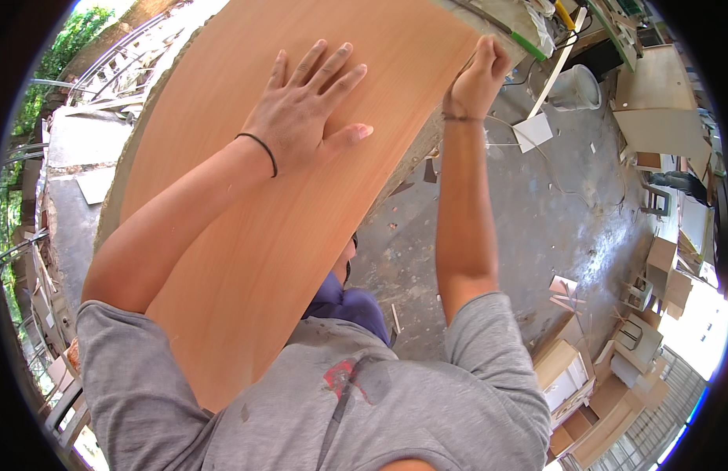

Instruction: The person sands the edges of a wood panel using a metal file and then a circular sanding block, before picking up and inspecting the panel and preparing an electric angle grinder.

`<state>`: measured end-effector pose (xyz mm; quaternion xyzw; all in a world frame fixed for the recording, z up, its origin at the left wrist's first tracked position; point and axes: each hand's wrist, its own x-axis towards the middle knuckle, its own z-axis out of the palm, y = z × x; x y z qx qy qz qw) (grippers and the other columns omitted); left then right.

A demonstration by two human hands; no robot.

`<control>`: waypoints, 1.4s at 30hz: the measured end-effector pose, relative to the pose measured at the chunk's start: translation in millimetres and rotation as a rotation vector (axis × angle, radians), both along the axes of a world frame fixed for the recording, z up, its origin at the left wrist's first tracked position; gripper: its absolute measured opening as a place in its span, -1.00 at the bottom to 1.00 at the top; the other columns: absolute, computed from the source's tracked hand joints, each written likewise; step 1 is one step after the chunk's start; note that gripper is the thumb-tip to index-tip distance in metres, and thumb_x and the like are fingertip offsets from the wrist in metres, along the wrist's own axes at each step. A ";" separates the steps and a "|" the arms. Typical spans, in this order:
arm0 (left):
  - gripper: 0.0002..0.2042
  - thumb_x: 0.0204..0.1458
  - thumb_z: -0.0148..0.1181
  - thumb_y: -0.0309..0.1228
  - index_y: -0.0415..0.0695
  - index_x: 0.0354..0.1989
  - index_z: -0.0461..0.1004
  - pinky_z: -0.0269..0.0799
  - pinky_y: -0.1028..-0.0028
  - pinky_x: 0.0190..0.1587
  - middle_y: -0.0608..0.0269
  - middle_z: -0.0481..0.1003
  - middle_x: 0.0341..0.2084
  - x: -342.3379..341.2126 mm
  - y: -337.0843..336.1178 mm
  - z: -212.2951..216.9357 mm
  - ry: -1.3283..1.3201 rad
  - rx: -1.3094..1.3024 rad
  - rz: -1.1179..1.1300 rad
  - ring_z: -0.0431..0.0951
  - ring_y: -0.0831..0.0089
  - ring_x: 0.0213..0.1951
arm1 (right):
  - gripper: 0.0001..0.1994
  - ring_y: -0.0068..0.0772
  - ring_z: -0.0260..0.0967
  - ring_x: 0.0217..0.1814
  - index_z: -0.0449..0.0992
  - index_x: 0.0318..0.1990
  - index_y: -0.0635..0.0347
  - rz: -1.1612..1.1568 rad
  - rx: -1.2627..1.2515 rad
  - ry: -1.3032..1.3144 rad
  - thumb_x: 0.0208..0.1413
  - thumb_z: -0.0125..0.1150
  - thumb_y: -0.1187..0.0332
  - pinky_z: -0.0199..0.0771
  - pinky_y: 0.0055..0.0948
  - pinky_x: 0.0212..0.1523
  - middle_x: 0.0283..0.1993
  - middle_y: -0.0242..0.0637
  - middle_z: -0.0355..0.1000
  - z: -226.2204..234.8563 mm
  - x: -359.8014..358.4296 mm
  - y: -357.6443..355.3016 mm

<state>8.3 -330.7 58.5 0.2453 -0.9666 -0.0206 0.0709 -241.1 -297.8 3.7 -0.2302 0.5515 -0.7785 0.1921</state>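
A large, smooth, reddish-brown wood-grain board (223, 306) spans the view from the top down to my body. My left hand (305, 110) lies flat on its face, fingers spread, with a dark band around the wrist. At the board's upper right edge is my right hand (482, 78), its fingers curled closed near the corner. Whatever those fingers hold, if anything, is hidden by the hand. The board rests over a rough, pale grey-brown surface (113, 200) that shows along its left edge.
A long tool with a green part (529, 45) lies beyond the board's upper right corner. On the grey floor (536, 235) to the right stand a whitish bucket (576, 88) and a small white piece (533, 132). Wooden cabinets (662, 122) and loose panels (615, 416) line the right side.
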 end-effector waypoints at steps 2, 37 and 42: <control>-0.29 0.11 -0.05 0.13 -0.04 0.35 0.10 -0.35 -0.07 0.38 0.14 -0.03 0.39 4.8 -3.3 0.0 -0.004 -0.002 0.004 -0.19 0.12 0.43 | -0.67 -0.29 0.20 0.03 0.27 0.02 0.33 -0.014 0.047 0.119 0.30 -0.05 0.23 0.23 -0.27 0.05 0.01 -0.13 0.23 -10.0 43.1 26.3; -0.25 0.13 -0.04 0.05 -0.15 0.39 -0.03 -0.42 -0.11 0.35 0.08 -0.11 0.42 4.5 -9.5 7.9 -0.139 0.049 -0.025 -0.24 0.02 0.43 | -0.72 -0.35 0.32 -0.05 0.40 -0.08 0.28 -0.169 -0.075 0.284 0.13 0.22 0.32 0.33 -0.39 -0.01 -0.05 -0.18 0.32 -25.5 111.0 58.0; -0.23 0.10 -0.01 0.08 -0.15 0.38 -0.02 -0.42 -0.20 0.32 0.04 -0.12 0.41 0.4 -14.8 3.5 -0.121 0.082 -0.062 -0.25 -0.03 0.43 | -0.75 -0.23 0.31 0.03 0.41 -0.12 0.33 -0.134 -0.049 -0.036 0.08 0.22 0.41 0.30 -0.32 0.07 -0.06 -0.10 0.34 -7.7 -9.0 -29.7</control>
